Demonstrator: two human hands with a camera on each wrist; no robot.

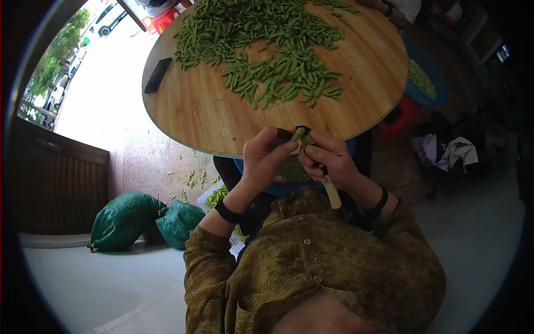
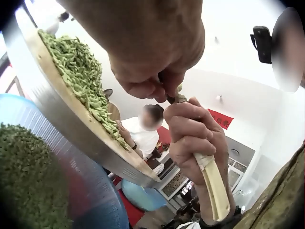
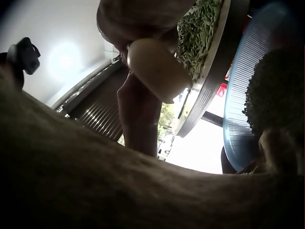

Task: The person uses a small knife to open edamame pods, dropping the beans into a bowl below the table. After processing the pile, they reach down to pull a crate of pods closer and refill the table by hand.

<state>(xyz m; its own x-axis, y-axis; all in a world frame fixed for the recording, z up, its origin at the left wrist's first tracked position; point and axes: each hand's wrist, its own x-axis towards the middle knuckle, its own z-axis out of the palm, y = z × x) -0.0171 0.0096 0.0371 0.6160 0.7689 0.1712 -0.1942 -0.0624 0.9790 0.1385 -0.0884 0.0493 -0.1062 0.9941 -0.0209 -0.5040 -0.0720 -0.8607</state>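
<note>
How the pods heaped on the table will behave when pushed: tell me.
The pods would probably shift loosely rather than as one mass, since they lie separate and overlapping on the tabletop. Each is likely light, being small and slim. They may slide more than roll, given their long, slightly curved shape.

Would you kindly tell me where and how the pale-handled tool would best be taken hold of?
Probably by the free end of its pale handle, coming from the side of the brown shirt: that long, straight end juts out below the right hand, whose fingers curl round the tool, while its opposite end is up near the green pod.
</note>
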